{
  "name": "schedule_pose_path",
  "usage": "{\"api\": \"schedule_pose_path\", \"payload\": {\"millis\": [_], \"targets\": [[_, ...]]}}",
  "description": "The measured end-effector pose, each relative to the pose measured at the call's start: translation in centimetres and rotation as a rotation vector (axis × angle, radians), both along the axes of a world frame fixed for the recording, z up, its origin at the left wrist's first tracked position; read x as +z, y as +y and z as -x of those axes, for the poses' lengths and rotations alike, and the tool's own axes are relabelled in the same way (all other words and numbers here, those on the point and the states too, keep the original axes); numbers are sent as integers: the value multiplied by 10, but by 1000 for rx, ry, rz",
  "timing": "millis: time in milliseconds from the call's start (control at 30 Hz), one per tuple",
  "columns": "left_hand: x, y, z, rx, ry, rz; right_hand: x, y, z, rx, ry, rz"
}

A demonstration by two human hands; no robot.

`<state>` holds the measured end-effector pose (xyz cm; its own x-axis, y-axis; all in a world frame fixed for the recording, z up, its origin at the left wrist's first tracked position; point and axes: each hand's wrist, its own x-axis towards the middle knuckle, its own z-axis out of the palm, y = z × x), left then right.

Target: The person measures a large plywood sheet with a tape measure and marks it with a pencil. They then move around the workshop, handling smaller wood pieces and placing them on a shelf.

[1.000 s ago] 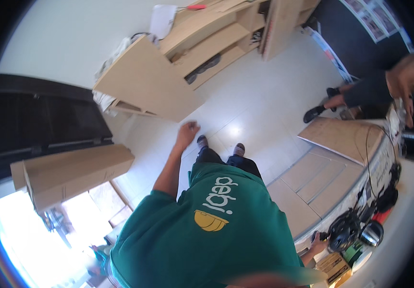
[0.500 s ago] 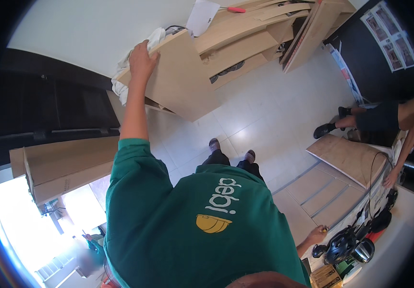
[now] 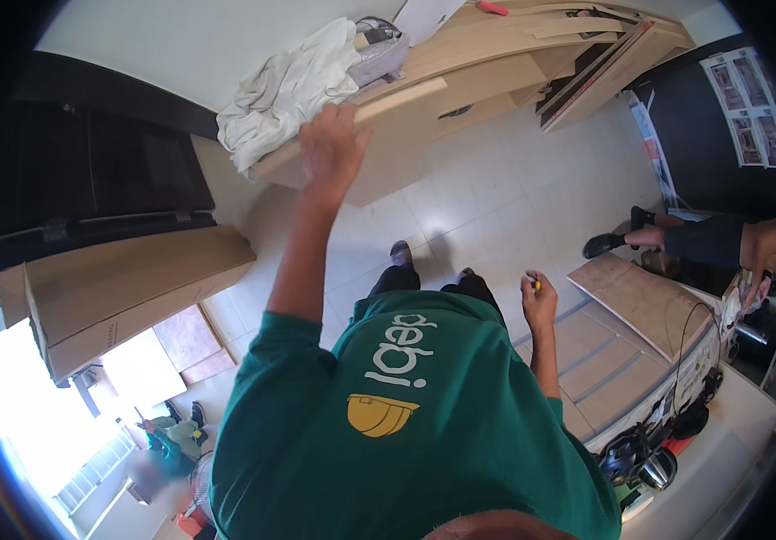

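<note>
My left hand [image 3: 329, 148] reaches up and grips the top edge of a pale wooden board [image 3: 392, 148], which leans upright against the wooden shelving unit [image 3: 532, 58]. Behind that edge, just above the hand, lies a heap of white cloth [image 3: 284, 90] next to a bundle in plastic wrap [image 3: 379, 58]. My right hand [image 3: 537, 295] is low at my right side, closed on a small yellow-and-black item [image 3: 536, 286] too small to identify, near a plywood panel [image 3: 631, 297].
A long cardboard box [image 3: 136, 288] lies left beside dark panels [image 3: 100, 153]. A co-worker's legs [image 3: 703, 238] are at right, near helmets and gear [image 3: 640, 454]. Another person [image 3: 172, 450] is at lower left. Tiled floor [image 3: 478, 189] lies ahead.
My left hand rose onto the board, whose top now stands differently, showing more cloth behind it. My right hand moved forward from the gear at lower right. The co-worker's arm shifted.
</note>
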<state>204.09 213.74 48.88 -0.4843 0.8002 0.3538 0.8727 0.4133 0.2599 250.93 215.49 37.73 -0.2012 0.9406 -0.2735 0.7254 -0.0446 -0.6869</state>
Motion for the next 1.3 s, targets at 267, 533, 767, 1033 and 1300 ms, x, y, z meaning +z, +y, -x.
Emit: {"api": "schedule_pose_path", "payload": {"millis": [267,533,767,1033,1300], "targets": [[7,-51,-95,15,-75,78,-3,48,87,300,-26,180],[8,-78,-166,109,-84,71,-37,87,88,696,-196,158],[9,-80,-186,188,-178,235,-59,121,81,1013,-181,178],[20,-53,-153,36,-100,314,-36,152,69,925,-322,224],[26,-17,-161,186,-172,382,-45,281,71,-221,1253,734]]}}
